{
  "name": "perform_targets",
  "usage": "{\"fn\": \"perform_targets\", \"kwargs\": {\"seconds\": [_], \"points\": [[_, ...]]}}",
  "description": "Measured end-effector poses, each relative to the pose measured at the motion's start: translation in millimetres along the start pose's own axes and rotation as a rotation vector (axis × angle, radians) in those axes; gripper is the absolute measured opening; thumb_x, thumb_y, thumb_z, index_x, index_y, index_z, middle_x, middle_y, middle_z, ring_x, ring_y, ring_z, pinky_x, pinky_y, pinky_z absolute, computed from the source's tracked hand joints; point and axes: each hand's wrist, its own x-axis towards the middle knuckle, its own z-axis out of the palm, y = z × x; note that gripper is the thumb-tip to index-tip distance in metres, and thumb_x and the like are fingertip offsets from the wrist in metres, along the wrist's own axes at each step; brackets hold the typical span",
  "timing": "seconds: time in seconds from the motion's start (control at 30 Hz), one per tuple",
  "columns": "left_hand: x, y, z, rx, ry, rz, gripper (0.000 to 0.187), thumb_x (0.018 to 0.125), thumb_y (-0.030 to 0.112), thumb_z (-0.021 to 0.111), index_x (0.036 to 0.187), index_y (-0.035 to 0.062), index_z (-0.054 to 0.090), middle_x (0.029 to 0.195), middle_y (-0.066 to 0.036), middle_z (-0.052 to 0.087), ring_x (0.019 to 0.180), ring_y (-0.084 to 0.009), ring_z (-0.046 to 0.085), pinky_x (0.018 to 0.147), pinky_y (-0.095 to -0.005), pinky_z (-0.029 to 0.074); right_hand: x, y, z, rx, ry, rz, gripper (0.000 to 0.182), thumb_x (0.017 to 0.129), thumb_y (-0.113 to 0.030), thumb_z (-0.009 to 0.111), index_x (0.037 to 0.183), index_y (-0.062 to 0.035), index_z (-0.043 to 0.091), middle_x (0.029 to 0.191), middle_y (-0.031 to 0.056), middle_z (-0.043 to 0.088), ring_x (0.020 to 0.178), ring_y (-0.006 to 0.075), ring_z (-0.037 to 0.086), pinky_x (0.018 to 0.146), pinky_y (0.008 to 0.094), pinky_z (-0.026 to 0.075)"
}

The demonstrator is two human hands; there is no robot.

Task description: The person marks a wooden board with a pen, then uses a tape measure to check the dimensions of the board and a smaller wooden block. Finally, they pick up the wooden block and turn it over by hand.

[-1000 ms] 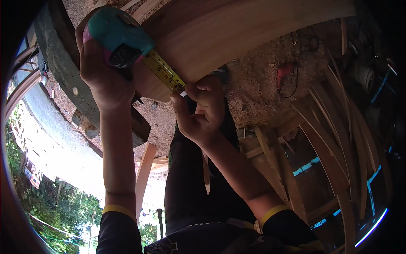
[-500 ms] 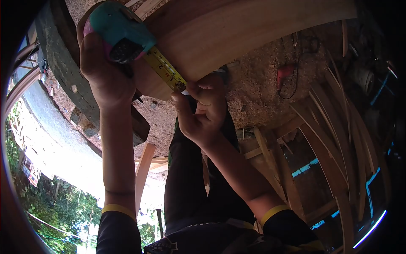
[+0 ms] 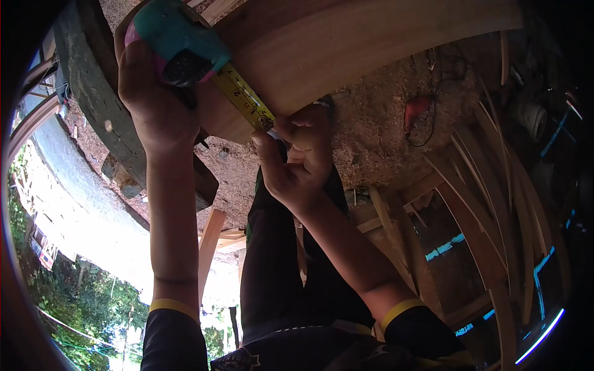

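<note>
My left hand is wrapped round a teal and pink tape measure at the upper left. A short length of yellow blade runs out of it, down and to the right. The fingertips of my right hand pinch the end of that blade. Behind the blade, a broad curved wooden board reaches from the middle to the upper right, and the blade lies across its lower left end.
A thick grey timber curves down the left side. A red power tool with a cord lies on ground covered in shavings. Curved wooden strips lean at the right. A pale plank stands near my left forearm.
The tape measure and my left hand have shifted very slightly. My right hand still pinches the blade's end.
</note>
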Motion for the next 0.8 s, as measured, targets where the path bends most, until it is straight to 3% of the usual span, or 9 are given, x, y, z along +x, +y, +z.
{"fn": "perform_targets", "kwargs": {"seconds": [0.8], "points": [[-7.9,6.5,17.8,0.001,0.102,-0.018,0.07,0.101,0.053,0.041,0.147,0.0012,0.057,0.14,-0.017,0.063,0.133,-0.0317,0.06,0.116,-0.048,0.046,4.7,2.2,-0.1,-0.028,-0.003,-0.049,0.034,0.081,-0.002,0.087,0.105,-0.007,0.063,0.1,0.0116,0.065,0.087,0.0266,0.065,0.075,0.0396,0.05]]}}
